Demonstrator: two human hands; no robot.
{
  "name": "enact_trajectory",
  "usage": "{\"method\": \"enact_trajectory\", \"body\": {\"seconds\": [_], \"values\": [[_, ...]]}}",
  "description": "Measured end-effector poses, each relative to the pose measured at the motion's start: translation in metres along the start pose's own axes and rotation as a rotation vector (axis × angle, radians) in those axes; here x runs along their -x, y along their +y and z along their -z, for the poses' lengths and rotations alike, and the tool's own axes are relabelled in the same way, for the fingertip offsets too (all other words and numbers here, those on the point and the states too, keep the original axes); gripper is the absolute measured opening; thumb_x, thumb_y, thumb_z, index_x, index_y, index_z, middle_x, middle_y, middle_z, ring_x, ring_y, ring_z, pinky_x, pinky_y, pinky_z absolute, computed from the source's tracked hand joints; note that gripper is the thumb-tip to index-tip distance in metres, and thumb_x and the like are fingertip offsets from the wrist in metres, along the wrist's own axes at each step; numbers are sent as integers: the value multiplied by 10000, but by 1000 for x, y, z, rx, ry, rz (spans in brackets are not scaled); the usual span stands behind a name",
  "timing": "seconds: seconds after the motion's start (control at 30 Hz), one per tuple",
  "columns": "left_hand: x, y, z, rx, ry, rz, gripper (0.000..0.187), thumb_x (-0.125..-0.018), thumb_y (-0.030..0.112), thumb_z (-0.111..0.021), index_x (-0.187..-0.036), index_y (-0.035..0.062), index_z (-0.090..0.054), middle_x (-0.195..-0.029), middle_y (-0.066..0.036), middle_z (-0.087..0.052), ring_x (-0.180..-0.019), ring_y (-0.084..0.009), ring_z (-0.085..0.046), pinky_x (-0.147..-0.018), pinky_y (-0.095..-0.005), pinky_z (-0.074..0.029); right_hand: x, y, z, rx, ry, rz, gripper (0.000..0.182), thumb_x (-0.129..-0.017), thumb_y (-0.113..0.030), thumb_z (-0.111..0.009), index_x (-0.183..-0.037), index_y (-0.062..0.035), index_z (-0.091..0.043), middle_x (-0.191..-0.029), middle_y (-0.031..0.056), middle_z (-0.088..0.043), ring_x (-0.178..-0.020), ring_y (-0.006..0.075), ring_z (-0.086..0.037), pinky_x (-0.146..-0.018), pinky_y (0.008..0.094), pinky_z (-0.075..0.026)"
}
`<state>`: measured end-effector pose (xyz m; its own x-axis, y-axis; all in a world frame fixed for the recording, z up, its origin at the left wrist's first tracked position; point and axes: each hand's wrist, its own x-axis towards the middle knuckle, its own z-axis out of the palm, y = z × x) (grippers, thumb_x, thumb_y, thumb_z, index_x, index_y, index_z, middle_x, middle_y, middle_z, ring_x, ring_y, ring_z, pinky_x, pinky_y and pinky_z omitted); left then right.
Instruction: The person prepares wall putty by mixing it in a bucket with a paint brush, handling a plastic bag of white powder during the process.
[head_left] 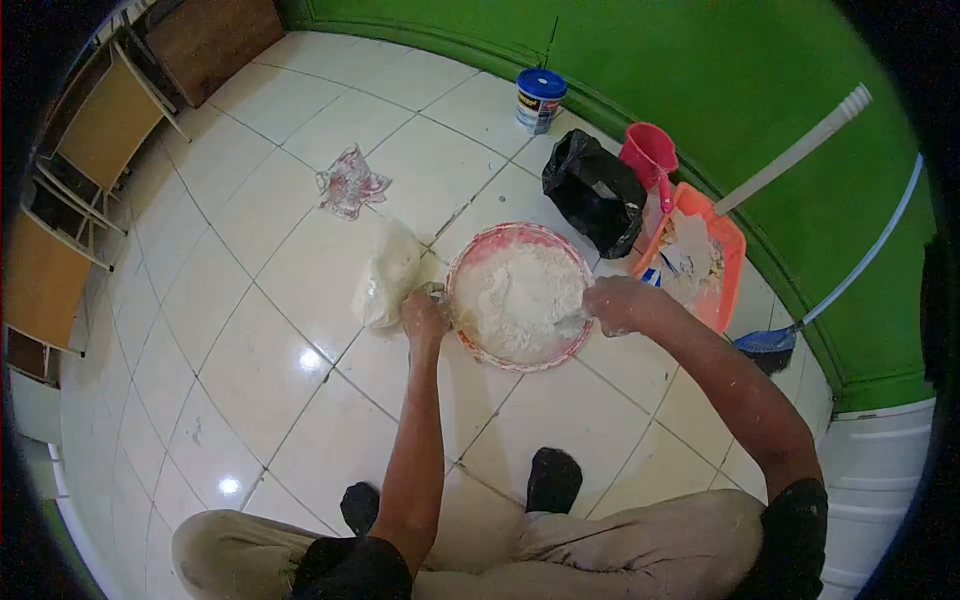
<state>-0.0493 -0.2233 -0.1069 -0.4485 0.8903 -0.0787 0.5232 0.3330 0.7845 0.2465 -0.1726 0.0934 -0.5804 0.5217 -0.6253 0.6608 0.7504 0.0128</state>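
A round basin with a pinkish-red rim point(480, 355) stands on the tiled floor, holding a heap of white powder point(520, 290). At its left edge is my left hand point(428, 312), its fingers curled at the rim beside a clear plastic bag of white material point(388, 275). On the right side, my right hand point(622, 305) is closed on a tool whose flat end point(572, 324) rests in the powder. The tool's handle is hidden inside the hand.
Beyond the basin stand a black plastic bag point(595, 195), a pink jug point(648, 150), an orange dustpan point(733, 262) with debris and a blue-lidded tub point(541, 98). A blue broom point(768, 346) leans at right. Crumpled plastic point(352, 184) lies ahead; chairs point(105, 125) stand left.
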Motion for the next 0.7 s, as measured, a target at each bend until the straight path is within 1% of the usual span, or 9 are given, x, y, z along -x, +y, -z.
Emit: {"method": "enact_trajectory", "body": {"seconds": [0.03,0.1,0.17,0.23,0.47,0.53,0.57,0.63,0.7], "values": [[-6,-14,-8,-46,-25,8,294,-754,222,-733,-998,59,-712,-824,-157,-720,-677,-239,-702,-635,-354,-552,-1,-4,8,19,13,-26,228,-736,-70,-619,-955,-12,-639,-931,199,-645,-884,354,-655,-768,444,-526],[-2,-3,-1,-53,-16,-10,298,-747,219,-737,-998,61,-711,-834,-158,-719,-690,-239,-703,-641,-360,-551,-4,-6,8,39,25,-52,202,-774,-90,-626,-961,-13,-637,-949,195,-641,-905,341,-655,-783,435,-529],[1,2,1,-60,-5,-28,302,-740,216,-741,-999,63,-709,-845,-159,-719,-703,-238,-704,-647,-367,-550,-12,-4,-3,25,351,56,183,-759,-79,-620,-936,-46,-650,-909,184,-638,-868,341,-659,-744,440,-532],[4,0,1,-39,57,-76,194,-739,180,-706,-905,86,-742,-814,-201,-692,-776,-360,-680,-720,-434,-535,-19,-3,-13,46,324,67,172,-756,-76,-617,-923,-63,-656,-900,176,-636,-861,337,-660,-734,441,-531],[10,10,9,6,83,-179,191,-753,189,-711,-918,99,-747,-809,-189,-697,-780,-347,-685,-730,-419,-540,-12,10,-14,129,185,85,164,-746,-125,-637,-904,-92,-671,-899,154,-647,-869,318,-664,-731,435,-539],[8,17,8,-18,31,-8,193,-754,203,-712,-918,106,-748,-812,-187,-698,-783,-345,-686,-737,-413,-541,-5,10,-3,145,121,49,181,-740,-133,-643,-916,-96,-671,-899,153,-650,-872,315,-665,-733,435,-541],[7,14,7,-18,29,-9,193,-754,203,-712,-918,106,-748,-812,-187,-698,-783,-345,-686,-737,-413,-541,-2,9,4,162,59,15,198,-735,-140,-649,-928,-101,-671,-899,151,-652,-875,313,-666,-735,435,-543],[5,6,5,-77,33,-83,224,-772,243,-727,-951,109,-727,-822,-124,-721,-740,-265,-693,-670,-379,-539,-4,12,7,124,109,28,212,-734,-134,-647,-943,-107,-669,-899,144,-651,-874,314,-666,-732,438,-542],[8,11,7,-58,31,-70,235,-769,253,-727,-951,105,-727,-819,-129,-719,-740,-270,-693,-671,-383,-539,-8,11,5,88,159,44,228,-733,-128,-644,-959,-113,-667,-900,138,-651,-872,315,-666,-730,442,-541]]}}
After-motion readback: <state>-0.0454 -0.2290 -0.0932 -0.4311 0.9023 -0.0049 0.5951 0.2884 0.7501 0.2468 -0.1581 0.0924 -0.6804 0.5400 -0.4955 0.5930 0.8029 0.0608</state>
